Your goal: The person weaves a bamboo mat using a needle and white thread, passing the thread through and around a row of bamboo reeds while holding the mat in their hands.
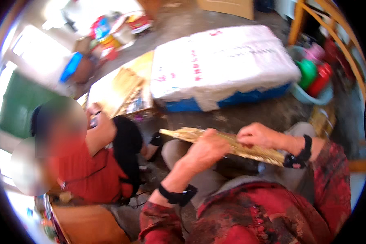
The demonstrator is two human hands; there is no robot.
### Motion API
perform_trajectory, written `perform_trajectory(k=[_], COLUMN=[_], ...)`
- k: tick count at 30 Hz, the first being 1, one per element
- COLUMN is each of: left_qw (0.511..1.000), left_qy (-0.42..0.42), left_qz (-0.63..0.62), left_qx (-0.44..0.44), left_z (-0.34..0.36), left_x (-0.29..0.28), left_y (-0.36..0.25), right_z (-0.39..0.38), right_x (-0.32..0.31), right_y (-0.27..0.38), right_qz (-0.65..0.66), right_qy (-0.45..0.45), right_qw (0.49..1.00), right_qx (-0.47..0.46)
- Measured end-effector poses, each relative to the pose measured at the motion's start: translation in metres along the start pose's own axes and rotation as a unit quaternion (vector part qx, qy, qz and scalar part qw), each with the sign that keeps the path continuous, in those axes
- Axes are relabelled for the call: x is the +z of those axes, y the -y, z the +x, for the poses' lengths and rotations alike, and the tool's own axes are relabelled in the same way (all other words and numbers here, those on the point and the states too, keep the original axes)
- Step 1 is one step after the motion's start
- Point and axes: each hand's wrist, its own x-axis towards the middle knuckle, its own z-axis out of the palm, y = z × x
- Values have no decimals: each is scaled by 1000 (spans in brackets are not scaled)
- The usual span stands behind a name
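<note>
A long, narrow gold-coloured strip or bundle (260, 153), shiny and ragged along its edge, lies across above my lap. My left hand (210, 145) is closed round its left part, and its pointed end sticks out beyond the fingers. Over the middle, my right hand (256, 135) has its fingers curled down onto the upper side, pinching at it. What exactly the right fingertips hold is hidden. Both wrists wear dark straps with small black devices. Blur keeps me from telling the bundle's material.
A large block (227, 61) under white wrapping with a blue base stands ahead. To its left is a pale board (105, 87) with a tan-gold pile (128, 83). A co-worker in red (91, 175) sits left. A light-blue basin (313, 95) holds green and red items.
</note>
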Motion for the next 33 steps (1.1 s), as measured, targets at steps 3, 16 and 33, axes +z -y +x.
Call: perform_trajectory(k=[3,16,33], left_qw=[999,990,991], left_qy=[-14,-87,0], left_qz=[31,48,-50], left_qx=[-33,-102,-125], left_z=[-19,-45,-56], left_x=[14,39,24], left_y=[0,-10,-4], right_z=[24,49,57], right_x=[21,38,67], right_y=[-4,-23,-25], right_qz=[46,87,85], right_qy=[4,46,-48], right_qw=[999,993,995], right_qx=[23,60,5])
